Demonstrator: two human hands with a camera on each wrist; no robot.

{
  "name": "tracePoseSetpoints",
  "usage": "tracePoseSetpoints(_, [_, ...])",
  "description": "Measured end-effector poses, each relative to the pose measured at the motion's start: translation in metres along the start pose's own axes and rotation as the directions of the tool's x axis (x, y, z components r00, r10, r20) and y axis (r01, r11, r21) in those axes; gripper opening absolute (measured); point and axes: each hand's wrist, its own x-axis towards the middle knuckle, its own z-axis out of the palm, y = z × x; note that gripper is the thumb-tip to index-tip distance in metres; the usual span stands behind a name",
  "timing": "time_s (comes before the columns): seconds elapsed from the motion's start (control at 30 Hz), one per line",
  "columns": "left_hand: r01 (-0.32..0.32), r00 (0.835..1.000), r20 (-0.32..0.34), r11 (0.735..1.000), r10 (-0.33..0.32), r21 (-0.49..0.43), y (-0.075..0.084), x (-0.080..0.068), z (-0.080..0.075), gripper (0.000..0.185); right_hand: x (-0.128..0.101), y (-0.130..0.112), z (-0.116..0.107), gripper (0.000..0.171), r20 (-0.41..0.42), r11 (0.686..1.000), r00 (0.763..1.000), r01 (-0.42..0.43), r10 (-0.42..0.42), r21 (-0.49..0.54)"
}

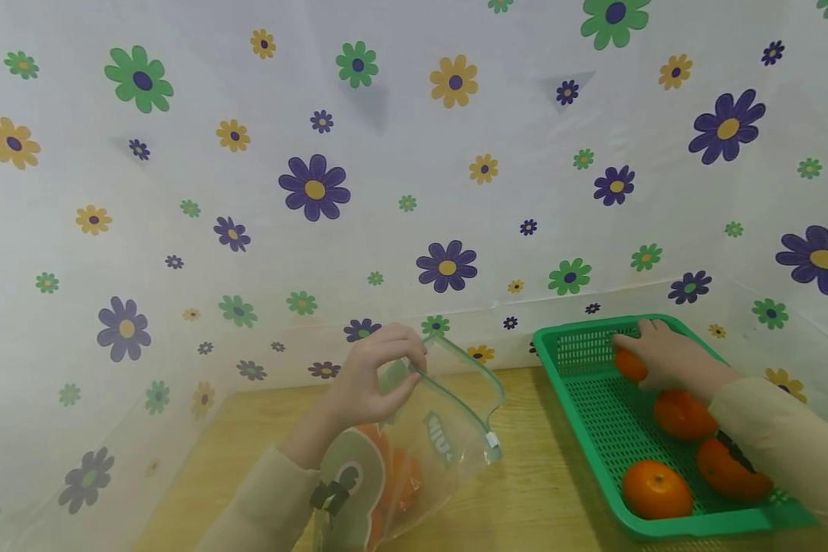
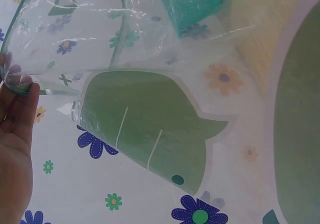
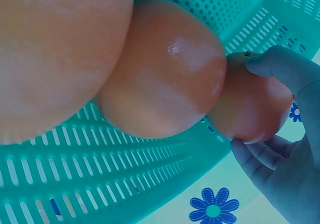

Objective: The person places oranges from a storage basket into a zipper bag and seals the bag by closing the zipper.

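Note:
A clear zip bag [image 1: 448, 452] with a green seal and a white slider hangs from my left hand [image 1: 372, 376], which pinches its upper edge. Its mouth gapes toward the right, and an orange fruit [image 1: 405, 479] shows through the plastic low down. In the left wrist view, the fingers hold the rim of the bag [image 2: 145, 124], printed with a green shape. Over the far end of the green basket, my right hand [image 1: 662, 356] grips an orange [image 1: 630, 366], thumb on one side and fingers on the other, as the right wrist view also shows for this orange [image 3: 252, 102].
The green plastic basket [image 1: 579, 429] stands on the right of the wooden table [image 1: 517, 475]. Inside lie more oranges: one at the near left [image 1: 657, 489], one in the middle [image 1: 683, 414] and one partly under the right sleeve [image 1: 731, 471]. A flower-patterned sheet [image 1: 386, 253] rises behind.

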Motion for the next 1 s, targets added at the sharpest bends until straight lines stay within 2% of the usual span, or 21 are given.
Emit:
tracePoseSetpoints(0.27, [-0.001, 1.000, 0.007, 1.000, 0.001, 0.003, -0.001, 0.000, 0.001, 0.017, -0.002, -0.010, -0.002, 0.079, 0.007, 1.000, 1.000, 0.023, -0.023, -0.008])
tracePoseSetpoints(1.0, [0.006, 1.000, 0.006, 1.000, -0.006, 0.011, 0.001, 0.001, 0.001, 0.018, -0.001, -0.035, -0.012, 0.075, -0.034, 0.991, 0.992, 0.122, -0.123, -0.049])
